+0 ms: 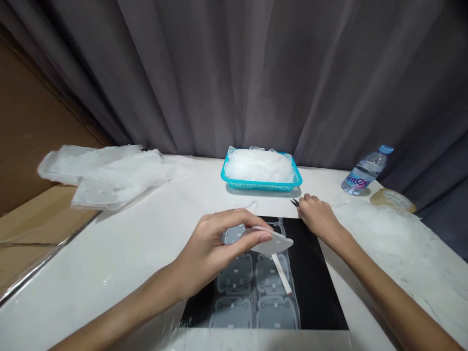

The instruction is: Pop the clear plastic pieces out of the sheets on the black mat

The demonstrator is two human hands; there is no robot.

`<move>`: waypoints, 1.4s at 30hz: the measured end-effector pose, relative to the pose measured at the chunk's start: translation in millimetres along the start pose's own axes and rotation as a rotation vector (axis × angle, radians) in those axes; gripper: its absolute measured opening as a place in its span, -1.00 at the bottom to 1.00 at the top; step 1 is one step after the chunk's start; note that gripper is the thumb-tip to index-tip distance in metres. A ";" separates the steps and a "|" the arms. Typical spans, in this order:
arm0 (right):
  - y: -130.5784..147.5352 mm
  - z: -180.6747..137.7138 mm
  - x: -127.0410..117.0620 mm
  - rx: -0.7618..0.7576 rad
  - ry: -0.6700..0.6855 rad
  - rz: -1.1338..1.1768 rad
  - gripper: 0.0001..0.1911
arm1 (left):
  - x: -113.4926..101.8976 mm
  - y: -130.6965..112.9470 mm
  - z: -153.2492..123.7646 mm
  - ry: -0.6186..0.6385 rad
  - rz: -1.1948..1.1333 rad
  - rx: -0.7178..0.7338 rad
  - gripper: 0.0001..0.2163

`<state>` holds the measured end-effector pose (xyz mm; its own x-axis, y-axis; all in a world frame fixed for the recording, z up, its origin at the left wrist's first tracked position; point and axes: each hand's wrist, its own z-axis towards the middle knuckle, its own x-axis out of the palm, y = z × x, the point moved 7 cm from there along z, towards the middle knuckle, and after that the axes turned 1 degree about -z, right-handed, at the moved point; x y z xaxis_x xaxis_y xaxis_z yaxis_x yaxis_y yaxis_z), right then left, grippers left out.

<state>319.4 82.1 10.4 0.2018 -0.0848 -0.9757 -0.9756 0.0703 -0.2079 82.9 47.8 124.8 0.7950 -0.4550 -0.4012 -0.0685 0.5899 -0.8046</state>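
Observation:
My left hand (pixel 215 243) pinches a thin translucent film piece (pixel 273 242) just above a black mat (pixel 314 287); a narrow white strip with a red tip (pixel 282 274) hangs from the piece. Several similar clear pieces (pixel 252 292) lie in rows on the mat. My right hand (pixel 317 214) rests at the mat's far right corner, fingers curled round small dark tweezers (pixel 294 202) whose tips stick out to the left.
A turquoise basket (pixel 262 184) heaped with white film pieces stands behind the mat. Crumpled clear plastic bags (pixel 106 173) lie at the far left, more plastic (pixel 395 239) at the right. A water bottle (pixel 365 173) lies on its side beside a tape roll (pixel 393 199). Grey curtain behind.

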 end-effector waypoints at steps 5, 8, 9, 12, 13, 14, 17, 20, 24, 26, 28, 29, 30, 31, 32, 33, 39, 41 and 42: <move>-2.8 -9.6 -14.4 0.014 -0.002 0.007 -0.74 | 0.1 -1.7 0.2 -0.014 0.018 -0.065 -0.94; -8.5 -21.7 -39.3 -0.064 -0.027 0.128 -0.76 | 0.6 -1.9 -0.9 -0.015 0.011 -0.089 -0.94; -8.0 -26.3 -50.3 -0.121 -0.048 0.258 -0.76 | 1.1 -1.0 -1.7 -0.012 0.005 -0.107 -0.93; -2.2 -39.5 -81.0 -0.284 -0.074 0.732 -0.69 | 2.9 3.2 -4.3 -0.003 -0.020 -0.175 -0.88; 0.3 -42.9 -88.4 -0.318 -0.069 0.863 -0.65 | 3.3 4.2 -5.0 -0.003 -0.026 -0.193 -0.86; 2.8 -45.7 -93.8 -0.339 -0.058 0.969 -0.61 | 3.5 5.0 -5.4 -0.003 -0.030 -0.206 -0.85; 9.4 -51.3 -101.4 -0.375 -0.007 1.146 -0.52 | 3.5 5.9 -5.6 -0.011 -0.044 -0.217 -0.86; 14.5 -57.6 -106.8 -0.469 0.046 1.197 -0.52 | 2.3 5.6 -5.1 -0.023 -0.044 -0.203 -0.90; 18.8 -68.4 -117.0 -0.621 0.068 1.223 -0.62 | -1.7 1.9 -4.9 -0.068 0.001 -0.133 -0.95; 20.7 -71.9 -119.6 -0.649 0.074 1.223 -0.60 | -3.9 -1.9 -5.1 -0.093 0.020 -0.071 -0.95; 22.5 -74.4 -122.4 -0.678 0.054 1.216 -0.58 | -6.0 -7.0 -5.7 -0.116 0.028 0.004 -0.92; 22.9 -75.3 -124.4 -0.692 0.027 1.210 -0.58 | -6.9 -9.5 -6.1 -0.126 0.034 0.042 -0.91; 23.1 -76.0 -126.4 -0.704 -0.004 1.200 -0.59 | -7.4 -11.8 -6.7 -0.131 0.041 0.078 -0.89; 23.1 -76.7 -128.2 -0.713 -0.036 1.189 -0.60 | -7.7 -13.8 -7.5 -0.135 0.047 0.113 -0.88; 23.1 -77.4 -130.1 -0.720 -0.068 1.178 -0.61 | -7.6 -15.0 -8.4 -0.136 0.052 0.142 -0.87; 23.4 -78.3 -131.8 -0.728 -0.096 1.169 -0.62 | -7.6 -15.5 -9.6 -0.140 0.050 0.166 -0.85; 28.8 -84.5 -136.7 -0.760 -0.189 1.133 -0.71 | -4.9 -16.9 -17.8 -0.155 0.017 0.298 -0.75; 30.5 -86.2 -138.1 -0.770 -0.210 1.133 -0.72 | -4.2 -18.5 -18.7 -0.154 0.021 0.319 -0.71; 31.1 -86.7 -138.7 -0.772 -0.218 1.132 -0.72 | -4.4 -19.3 -18.7 -0.154 0.017 0.324 -0.70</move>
<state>253.7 9.9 145.2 -0.7832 -0.1907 -0.5918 -0.4013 -0.5720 0.7154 69.4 25.9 133.9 0.8787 -0.3517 -0.3228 0.0924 0.7887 -0.6078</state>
